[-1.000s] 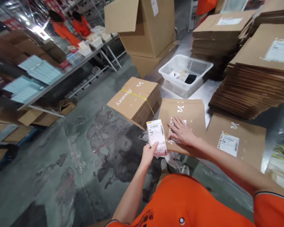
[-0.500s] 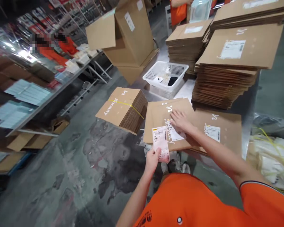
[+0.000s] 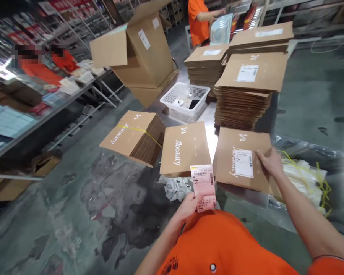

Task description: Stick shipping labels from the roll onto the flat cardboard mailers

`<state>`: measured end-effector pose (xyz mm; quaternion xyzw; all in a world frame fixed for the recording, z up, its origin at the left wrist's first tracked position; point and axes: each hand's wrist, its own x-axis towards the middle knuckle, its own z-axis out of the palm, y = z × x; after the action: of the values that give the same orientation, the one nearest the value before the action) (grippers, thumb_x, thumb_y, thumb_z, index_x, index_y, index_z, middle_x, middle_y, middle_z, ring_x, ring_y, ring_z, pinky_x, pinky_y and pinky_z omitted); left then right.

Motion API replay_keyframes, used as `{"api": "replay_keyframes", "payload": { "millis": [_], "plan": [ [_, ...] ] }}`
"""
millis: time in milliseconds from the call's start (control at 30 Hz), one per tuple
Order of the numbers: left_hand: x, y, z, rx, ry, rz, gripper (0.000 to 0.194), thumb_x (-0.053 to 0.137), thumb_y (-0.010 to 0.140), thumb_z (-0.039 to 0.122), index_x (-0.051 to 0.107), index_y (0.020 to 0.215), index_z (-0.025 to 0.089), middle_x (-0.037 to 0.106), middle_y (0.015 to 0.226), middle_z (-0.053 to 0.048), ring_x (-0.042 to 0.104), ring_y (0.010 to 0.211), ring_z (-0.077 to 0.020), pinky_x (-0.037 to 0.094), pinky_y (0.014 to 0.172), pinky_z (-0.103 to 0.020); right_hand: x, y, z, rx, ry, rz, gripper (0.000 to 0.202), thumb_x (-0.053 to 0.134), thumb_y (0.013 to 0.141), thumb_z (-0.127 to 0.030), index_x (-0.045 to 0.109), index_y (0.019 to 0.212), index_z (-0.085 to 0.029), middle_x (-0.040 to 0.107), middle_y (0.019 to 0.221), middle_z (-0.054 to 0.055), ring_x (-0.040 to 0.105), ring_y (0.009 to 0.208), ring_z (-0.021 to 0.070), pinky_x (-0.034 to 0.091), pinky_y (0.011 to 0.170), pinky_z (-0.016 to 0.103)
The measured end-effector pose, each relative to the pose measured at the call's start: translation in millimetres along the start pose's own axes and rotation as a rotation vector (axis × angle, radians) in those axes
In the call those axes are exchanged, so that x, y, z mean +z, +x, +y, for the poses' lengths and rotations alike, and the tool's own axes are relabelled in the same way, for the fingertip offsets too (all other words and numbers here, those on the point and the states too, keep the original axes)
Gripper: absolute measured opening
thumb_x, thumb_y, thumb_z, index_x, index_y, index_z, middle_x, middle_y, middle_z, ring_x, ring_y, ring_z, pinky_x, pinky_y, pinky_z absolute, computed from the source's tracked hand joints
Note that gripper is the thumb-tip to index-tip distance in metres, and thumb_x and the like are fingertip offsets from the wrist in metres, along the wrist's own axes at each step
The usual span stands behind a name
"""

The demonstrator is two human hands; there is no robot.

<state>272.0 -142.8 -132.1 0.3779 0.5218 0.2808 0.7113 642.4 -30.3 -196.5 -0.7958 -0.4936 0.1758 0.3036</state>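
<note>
My left hand (image 3: 191,205) pinches the lower end of a printed shipping label sheet (image 3: 203,185), held upright in front of my shirt. At the right edge of a flattened cardboard box (image 3: 226,152) is my right hand (image 3: 271,162), thumb on top and fingers at the edge. That box bears a white shipping label (image 3: 244,163) stuck over its printed lettering. Left of it lies another flattened box (image 3: 186,147) with "beauty" lettering and no label on its visible face.
A strapped bundle of flattened boxes (image 3: 134,131) sits at the left. Behind are a white plastic basket (image 3: 186,97), tall stacks of labelled flattened boxes (image 3: 250,74) and a large open carton (image 3: 149,57). Plastic wrap and yellow straps (image 3: 306,183) lie at the right. A co-worker (image 3: 199,23) stands beyond.
My right hand has moved right, from the labelled box in the middle to the right-hand pile's edge. A labelled box no longer covers the middle spot. The left hand still holds the label sheet.
</note>
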Motion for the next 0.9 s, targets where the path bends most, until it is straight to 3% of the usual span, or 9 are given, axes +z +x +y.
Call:
{"api": "replay_keyframes", "payload": {
  "millis": [67, 133, 233, 333, 467, 567, 633, 767, 900],
  "plan": [
    [3.1, 6.2, -3.5, -0.014, 0.035, 0.031, 0.057, 0.070, 0.068, 0.062, 0.074, 0.094, 0.012, 0.075, 0.090, -0.011, 0.068, 0.083, -0.0252, 0.052, 0.082, -0.038, -2.4, -7.6, -9.3, -0.006, -0.001, 0.071, 0.084, 0.047, 0.074, -0.076, 0.041, 0.138, -0.022, 0.048, 0.132, 0.029, 0.044, 0.124, 0.0499, 0.038, 0.089, 0.066],
    [4.3, 10.5, -4.2, -0.019, 0.075, 0.052, 0.057, 0.069, 0.069, 0.062, 0.074, 0.095, 0.012, 0.075, 0.092, -0.011, 0.067, 0.084, -0.0252, 0.052, 0.080, -0.037, 1.5, -18.5, -44.4, -0.176, 0.107, 0.009, 0.083, 0.053, 0.074, -0.070, 0.039, 0.141, -0.022, 0.044, 0.141, 0.024, 0.038, 0.131, 0.0448, 0.037, 0.097, 0.060],
    [1.5, 8.8, 1.1, -0.018, 0.161, 0.063, 0.052, 0.067, 0.072, 0.059, 0.074, 0.092, 0.012, 0.074, 0.091, -0.011, 0.066, 0.084, -0.0248, 0.050, 0.081, -0.037, 9.7, -44.6, -116.5, -0.518, 0.362, -0.473, 0.065, 0.056, 0.079, -0.059, 0.048, 0.133, -0.022, 0.058, 0.126, 0.015, 0.058, 0.109, 0.0308, 0.049, 0.083, 0.043],
    [-5.2, -1.6, 17.7, 0.034, 0.151, 0.041, 0.048, 0.073, 0.069, 0.051, 0.073, 0.098, 0.013, 0.073, 0.100, -0.011, 0.064, 0.094, -0.0269, 0.048, 0.087, -0.037, 18.4, -77.5, -169.8, -0.676, 0.394, -0.740, 0.036, 0.052, 0.084, -0.055, 0.065, 0.085, -0.020, 0.064, 0.078, 0.003, 0.058, 0.069, 0.0170, 0.045, 0.061, 0.029],
    [-16.2, -10.0, 49.4, 0.310, -0.049, 0.189, 0.061, 0.083, 0.057, 0.034, 0.066, 0.114, 0.019, 0.067, 0.116, -0.009, 0.059, 0.109, -0.0244, 0.045, 0.092, -0.031, 32.4, -114.3, -197.7, -0.666, 0.411, -0.732, 0.047, 0.045, 0.089, -0.056, 0.058, 0.062, -0.020, 0.055, 0.057, 0.000, 0.049, 0.055, 0.0131, 0.036, 0.052, 0.024],
    [-27.5, -1.4, 62.9, 0.343, -0.030, 0.432, 0.027, 0.077, 0.061, 0.037, 0.067, 0.075, 0.016, 0.067, 0.074, -0.002, 0.060, 0.074, -0.0156, 0.046, 0.072, -0.025, 44.3, -126.7, -208.6, -0.684, 0.434, -0.766, 0.041, 0.046, 0.090, -0.054, 0.066, 0.078, -0.020, 0.064, 0.069, 0.002, 0.055, 0.062, 0.0144, 0.040, 0.056, 0.025],
    [-37.3, 8.4, 62.5, 0.338, 0.010, 0.533, 0.030, 0.075, 0.062, 0.040, 0.058, 0.058, 0.016, 0.056, 0.056, 0.003, 0.051, 0.059, -0.0108, 0.042, 0.062, -0.023, 55.7, -123.7, -216.7, -0.722, 0.403, -0.737, 0.038, 0.047, 0.090, -0.052, 0.066, 0.082, -0.020, 0.066, 0.073, 0.003, 0.057, 0.066, 0.0155, 0.042, 0.060, 0.026],
    [-60.3, 22.6, 40.6, 0.249, -0.022, 0.572, 0.041, 0.075, 0.060, 0.051, 0.052, 0.052, 0.017, 0.050, 0.050, 0.005, 0.046, 0.052, -0.0093, 0.038, 0.054, -0.022, 90.3, -85.0, -239.8, -0.774, 0.269, -0.660, 0.034, 0.045, 0.092, -0.045, 0.065, 0.079, -0.020, 0.067, 0.077, 0.005, 0.059, 0.072, 0.0180, 0.044, 0.066, 0.028],
    [-78.2, 17.9, -3.3, 0.081, -0.102, 0.490, 0.043, 0.079, 0.055, 0.050, 0.065, 0.071, 0.013, 0.065, 0.065, -0.003, 0.056, 0.060, -0.0144, 0.044, 0.058, -0.026, 121.4, -25.9, -271.9, -0.843, -0.051, -0.388, 0.031, 0.046, 0.093, -0.040, 0.066, 0.103, -0.018, 0.068, 0.099, 0.010, 0.059, 0.093, 0.0243, 0.045, 0.082, 0.036]
  ]
}}
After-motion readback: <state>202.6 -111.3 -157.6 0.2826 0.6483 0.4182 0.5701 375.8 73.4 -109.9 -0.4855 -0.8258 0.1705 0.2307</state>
